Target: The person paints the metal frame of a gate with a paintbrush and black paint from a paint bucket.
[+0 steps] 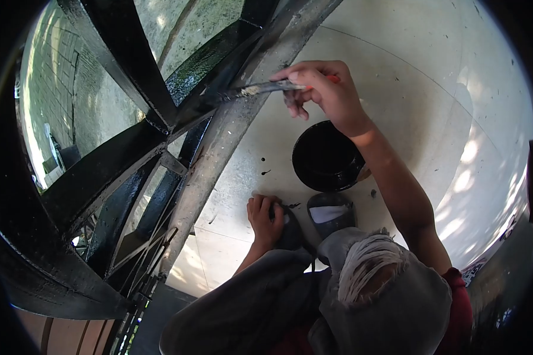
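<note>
My right hand (pixel 323 89) grips a paintbrush (pixel 260 88) with a red handle. The brush's dark, paint-covered end points left at the black metal railing (pixel 109 160), by a wet, glossy bar. Whether the bristles touch the metal is blurred. Below that hand, a round container of black paint (pixel 326 157) stands on the floor, partly covered by my forearm. My left hand (pixel 262 222) is down by my feet, its fingers curled over the toe of a dark shoe (pixel 289 231).
A concrete ledge (pixel 222 139) runs diagonally along the railing. Pale floor tiles (pixel 408 77) carry a few black paint drips (pixel 265 172) near the container. My other shoe (pixel 331 214) and bent, grey-clothed knee (pixel 231 296) are close below. Beyond the bars lies rough concrete ground (pixel 95 89).
</note>
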### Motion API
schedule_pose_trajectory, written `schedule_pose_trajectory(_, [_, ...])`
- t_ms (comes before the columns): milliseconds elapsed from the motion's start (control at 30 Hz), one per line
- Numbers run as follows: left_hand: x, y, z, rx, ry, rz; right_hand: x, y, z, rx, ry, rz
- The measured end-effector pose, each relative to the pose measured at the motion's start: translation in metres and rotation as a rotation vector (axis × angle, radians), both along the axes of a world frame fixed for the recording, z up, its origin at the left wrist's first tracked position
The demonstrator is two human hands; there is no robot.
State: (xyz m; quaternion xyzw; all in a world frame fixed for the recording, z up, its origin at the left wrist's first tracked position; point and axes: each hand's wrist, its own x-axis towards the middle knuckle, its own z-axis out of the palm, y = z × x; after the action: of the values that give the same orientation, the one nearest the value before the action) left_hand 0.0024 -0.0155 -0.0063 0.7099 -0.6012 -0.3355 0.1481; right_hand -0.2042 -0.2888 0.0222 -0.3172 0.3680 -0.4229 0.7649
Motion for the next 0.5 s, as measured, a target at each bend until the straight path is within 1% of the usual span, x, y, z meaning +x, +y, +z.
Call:
schedule_pose_trajectory(67, [0.000,0.001,0.001,0.001,-0.001,0.000,0.017,-0.008,0.002,-0.012,-0.024,-0.038])
schedule_pose_trajectory(100, [0.000,0.000,0.001,-0.006,-0.001,-0.002,0.022,-0.008,0.002,-0.083,0.021,-0.006])
schedule_pose_trajectory(133, [0.000,-0.001,-0.001,-0.016,-0.003,-0.003,0.018,-0.007,0.005,-0.092,0.021,-0.006])
schedule_pose_trajectory(200, [0.000,-0.003,-0.002,-0.025,-0.009,-0.006,0.005,0.001,0.007,-0.069,0.062,0.069])
schedule_pose_trajectory(267, [0.000,0.000,-0.001,-0.021,-0.016,-0.006,-0.003,0.003,0.006,-0.055,0.047,0.039])
schedule_pose_trajectory(333, [-0.001,-0.001,0.000,-0.018,-0.010,0.001,-0.005,-0.001,0.008,-0.096,0.041,0.005])
schedule_pose_trajectory(400, [0.000,0.000,0.001,-0.011,-0.006,-0.005,0.011,-0.003,0.009,-0.079,0.018,-0.032])
schedule_pose_trajectory(500, [-0.001,0.000,-0.002,-0.019,-0.006,-0.004,0.017,0.000,0.008,-0.127,0.053,0.046])
